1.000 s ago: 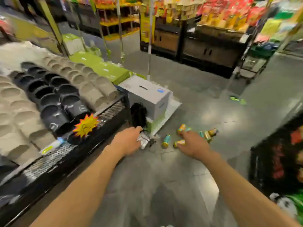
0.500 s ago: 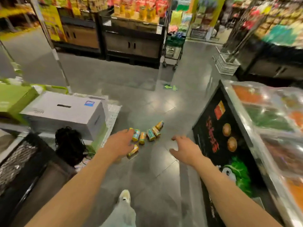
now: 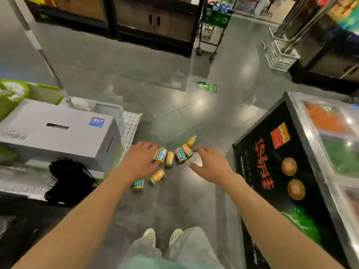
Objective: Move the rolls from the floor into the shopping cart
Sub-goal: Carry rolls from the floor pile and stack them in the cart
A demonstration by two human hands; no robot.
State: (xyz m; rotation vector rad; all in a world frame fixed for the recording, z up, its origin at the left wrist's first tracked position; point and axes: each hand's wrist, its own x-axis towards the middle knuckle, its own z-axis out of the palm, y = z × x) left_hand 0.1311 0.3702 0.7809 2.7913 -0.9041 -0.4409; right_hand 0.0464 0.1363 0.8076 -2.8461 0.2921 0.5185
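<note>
Neither of our hands holds anything: our left hand (image 3: 140, 162) reaches out with fingers relaxed and spread, and our right hand (image 3: 210, 165) does the same, thumb apart from the fingers, both above the grey tiled floor (image 3: 174, 105).

At far left we see a green package (image 3: 11, 96), and beside it a white cardboard box (image 3: 58, 133) with a slot in its top and a blue label near one corner. A black bag (image 3: 68, 177) lies on the floor in front of that box. Behind the box a white grid-patterned sheet (image 3: 131, 125) shows at its right edge.

Between our hands lie the rolls (image 3: 170, 158), small yellow-and-teal cylinders scattered on the floor. Several sit in a loose row just past our fingertips; one is partly hidden by our left hand. Two more lie nearer to us, beside our left wrist. Whether our left hand touches any of them, we cannot tell.

Farther back a green arrow sticker (image 3: 206, 86) is on the floor, and beyond it stands a shopping cart (image 3: 213, 26), well apart from the rolls. At right stands a chest freezer (image 3: 275, 171) with a black printed side.
</note>
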